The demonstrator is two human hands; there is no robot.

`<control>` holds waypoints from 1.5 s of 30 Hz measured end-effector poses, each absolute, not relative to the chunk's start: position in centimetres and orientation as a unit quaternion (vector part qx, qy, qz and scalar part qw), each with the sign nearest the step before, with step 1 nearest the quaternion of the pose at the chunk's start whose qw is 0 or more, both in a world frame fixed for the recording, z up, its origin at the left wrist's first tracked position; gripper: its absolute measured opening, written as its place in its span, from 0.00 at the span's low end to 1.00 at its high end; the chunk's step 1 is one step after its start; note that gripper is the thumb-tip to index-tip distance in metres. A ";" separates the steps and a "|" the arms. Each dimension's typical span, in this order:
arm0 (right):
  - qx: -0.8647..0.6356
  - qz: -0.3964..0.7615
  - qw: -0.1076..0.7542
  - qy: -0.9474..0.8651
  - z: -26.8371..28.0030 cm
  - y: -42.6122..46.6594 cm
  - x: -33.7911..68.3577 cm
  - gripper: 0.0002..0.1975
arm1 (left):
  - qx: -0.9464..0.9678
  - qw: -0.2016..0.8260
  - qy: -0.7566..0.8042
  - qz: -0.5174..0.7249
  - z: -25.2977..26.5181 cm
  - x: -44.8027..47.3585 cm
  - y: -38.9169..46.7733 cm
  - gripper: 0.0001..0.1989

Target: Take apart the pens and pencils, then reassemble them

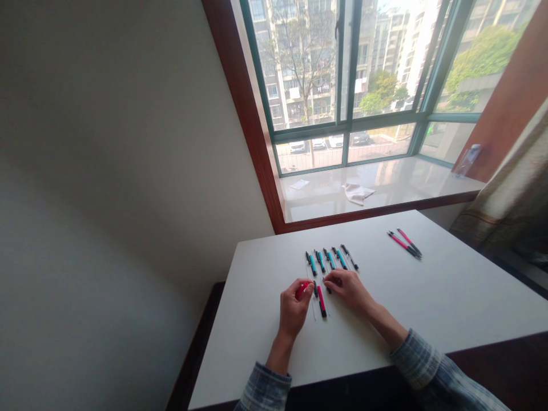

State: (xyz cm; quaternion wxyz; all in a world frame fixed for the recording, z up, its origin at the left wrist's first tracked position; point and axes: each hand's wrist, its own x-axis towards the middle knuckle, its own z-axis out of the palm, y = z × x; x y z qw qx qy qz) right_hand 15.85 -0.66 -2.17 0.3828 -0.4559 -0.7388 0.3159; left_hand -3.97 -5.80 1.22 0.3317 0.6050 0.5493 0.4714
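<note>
Peeking out of the left hand is a red piece, gripped in curled fingers just above the white table! Right beside it lie a small dark piece and a pink-and-black barrel, between the two hands. Across from them, the right hand has its fingertips bent together, low over the tabletop; whether they pinch anything, I cannot tell. Just beyond the hands, look at that row: teal-and-black barrels side by side, slim dark parts alongside them, and a dark-ended clear tube at the right end. Farther right, well apart, pink-and-black pens lie slanted together. Past the table's far edge, a crumpled white cloth sits on the windowsill, with a clear bottle at its right, near the curtain.
</note>
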 end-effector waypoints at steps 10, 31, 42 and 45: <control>-0.460 0.317 0.377 -0.739 -2.1 -0.6 15.8 0.08 | 0.607 0.331 0.550 0.469 1.2 -4.0 -5.8 0.16; -0.457 0.315 0.380 -0.740 -1.7 -0.8 15.8 0.09 | 0.603 0.342 0.548 0.469 1.4 -3.9 -5.8 0.17; -0.438 0.288 0.437 -0.731 -0.1 -2.7 15.4 0.11 | 0.597 0.363 0.509 0.502 1.5 -4.0 -6.0 0.19; -0.420 0.313 0.450 -0.723 0.3 -3.9 14.7 0.10 | 0.602 0.349 0.499 0.517 1.6 -4.1 -5.8 0.16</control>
